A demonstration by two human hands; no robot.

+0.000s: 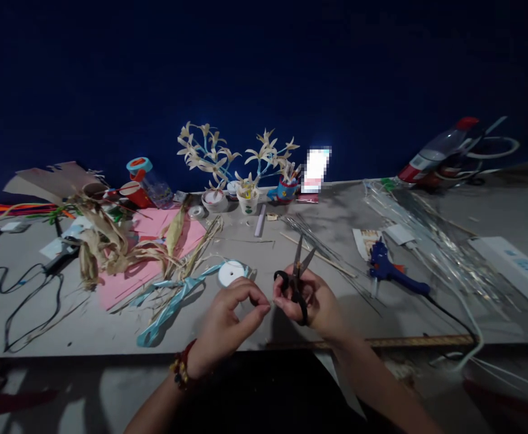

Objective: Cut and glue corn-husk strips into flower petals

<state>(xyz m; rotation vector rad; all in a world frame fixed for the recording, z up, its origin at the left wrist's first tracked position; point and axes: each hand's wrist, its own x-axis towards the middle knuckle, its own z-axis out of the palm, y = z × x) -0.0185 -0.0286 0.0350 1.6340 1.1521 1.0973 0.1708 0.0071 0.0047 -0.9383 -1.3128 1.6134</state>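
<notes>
My right hand (pixel 314 301) is closed around a pair of black-handled scissors (pixel 297 280), their blades parted and pointing away from me. Just left of it, my left hand (pixel 234 313) holds thumb and forefinger pinched together; whatever sits between those fingertips is too small to make out. The two hands' fingertips almost meet above the table's front part. Behind my left hand lies a white ribbon spool (pixel 232 273), with light blue ribbon (pixel 167 313) trailing left. Thin wires (pixel 313 232) and a wooden stick (pixel 322 256) lie beyond the scissors.
Dried corn husks (pixel 105 241) cover pink paper (pixel 155 223) at left. Husk flowers (pixel 210 147) stand in a white cup (pixel 248 202) at the back. A blue glue gun (pixel 393 271), plastic-wrapped wires (pixel 436 247) and a white box (pixel 512 271) occupy the right side.
</notes>
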